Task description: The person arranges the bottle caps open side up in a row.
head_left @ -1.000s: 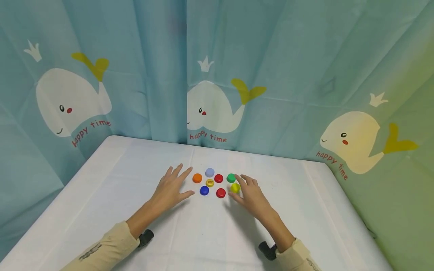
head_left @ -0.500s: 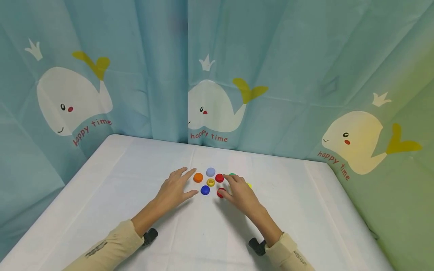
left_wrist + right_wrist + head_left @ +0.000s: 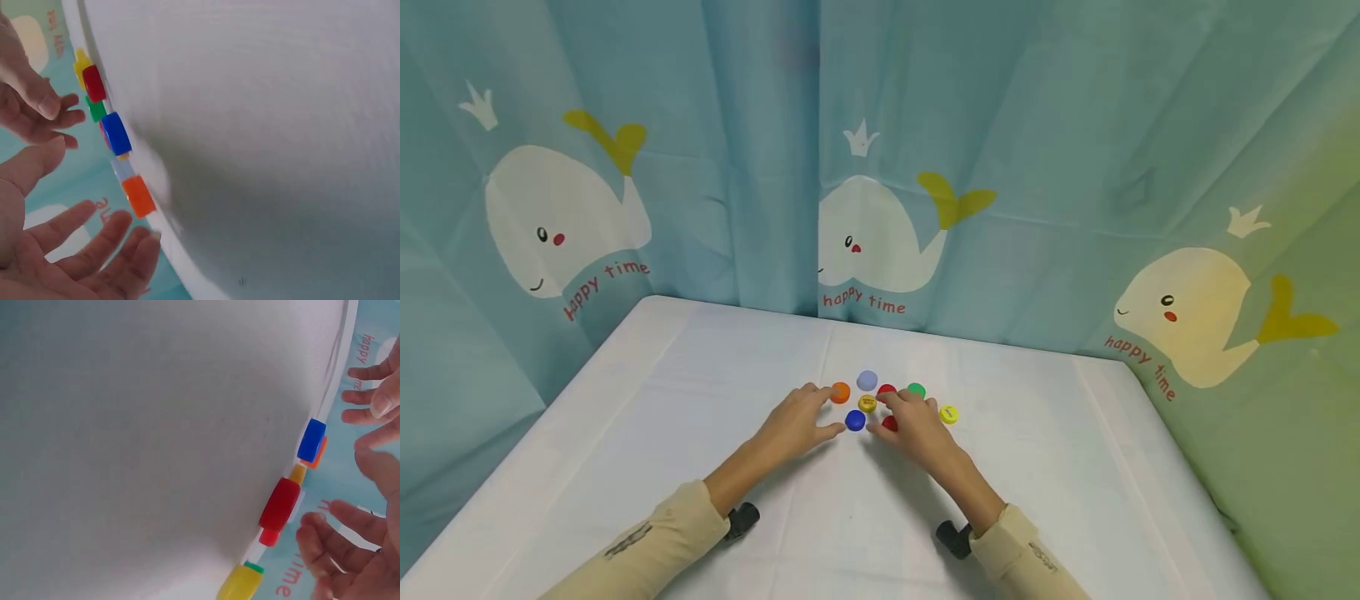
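Note:
Several coloured bottle caps lie grouped on the white table. My left hand [image 3: 797, 423] is held just above the table at the left of the group, fingers relaxed and spread from the thumb. Closest to it are the orange cap [image 3: 840, 392] and the blue cap [image 3: 855, 421]. My right hand [image 3: 922, 429] hovers over the group's right side, thumb and fingers apart, and partly covers two red caps, the nearer red cap [image 3: 280, 505] and the farther red cap [image 3: 887, 389]. Both palms are free of any cap in the wrist views.
A printed gold-yellow cap [image 3: 867, 404] sits mid-group, with a pale lilac cap [image 3: 867, 381] behind it. The green cap [image 3: 917, 389] lies beyond my right fingers, and a bright yellow cap [image 3: 949, 414] lies to their right. A whale-print curtain [image 3: 760, 208] hangs behind the table.
My right hand has moved left, from the yellow and green caps to over the red ones. The bright yellow cap now lies farther right. My left hand has edged slightly right, its fingers bending more.

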`<state>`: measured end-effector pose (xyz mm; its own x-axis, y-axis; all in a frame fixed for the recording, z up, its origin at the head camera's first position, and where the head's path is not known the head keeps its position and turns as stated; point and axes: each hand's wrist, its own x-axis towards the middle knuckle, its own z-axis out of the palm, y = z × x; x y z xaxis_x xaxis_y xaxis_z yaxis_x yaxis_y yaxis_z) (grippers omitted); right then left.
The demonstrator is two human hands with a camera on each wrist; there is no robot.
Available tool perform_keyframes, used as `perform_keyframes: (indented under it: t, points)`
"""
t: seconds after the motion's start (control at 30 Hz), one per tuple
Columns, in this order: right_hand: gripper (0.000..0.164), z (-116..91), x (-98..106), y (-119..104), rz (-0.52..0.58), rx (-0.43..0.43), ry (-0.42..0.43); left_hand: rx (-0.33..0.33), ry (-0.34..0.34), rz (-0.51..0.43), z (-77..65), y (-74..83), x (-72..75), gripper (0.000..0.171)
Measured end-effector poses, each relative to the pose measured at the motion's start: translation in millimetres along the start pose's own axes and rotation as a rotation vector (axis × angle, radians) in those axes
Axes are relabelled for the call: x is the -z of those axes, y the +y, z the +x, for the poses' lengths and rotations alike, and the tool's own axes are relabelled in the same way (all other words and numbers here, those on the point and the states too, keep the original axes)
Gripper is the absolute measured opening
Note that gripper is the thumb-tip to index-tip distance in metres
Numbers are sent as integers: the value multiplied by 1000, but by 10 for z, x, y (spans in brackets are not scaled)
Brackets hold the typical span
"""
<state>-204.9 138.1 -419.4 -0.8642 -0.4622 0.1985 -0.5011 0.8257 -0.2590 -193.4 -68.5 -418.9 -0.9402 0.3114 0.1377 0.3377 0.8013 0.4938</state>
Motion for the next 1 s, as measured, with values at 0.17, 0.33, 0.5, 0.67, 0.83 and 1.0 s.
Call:
perform_keyframes:
  t: [0.17, 0.33, 0.5, 0.67, 0.83, 1.0]
  points:
    - [48, 37, -22, -31, 19, -1, -38, 3, -39, -98, 25, 18, -6, 48]
    - [43, 92, -65, -59, 8, 20, -49, -10, -39, -80, 59, 17, -20, 41]
    - [39, 143, -115, -85, -2, 32, -57, -15, -56, -91, 94, 13, -63, 39]
    - [40, 181, -134, -105, -35, 16, -74, -20, -69, -136, 148, 46, -94, 37]
    - [39, 202, -121, -123, -43, 14, -116, -20, -88, -154, 187, 84, -118, 35]
    - [35, 242, -134, -139, -45, 51, -132, -16, -86, -124, 209, 84, -141, 35]
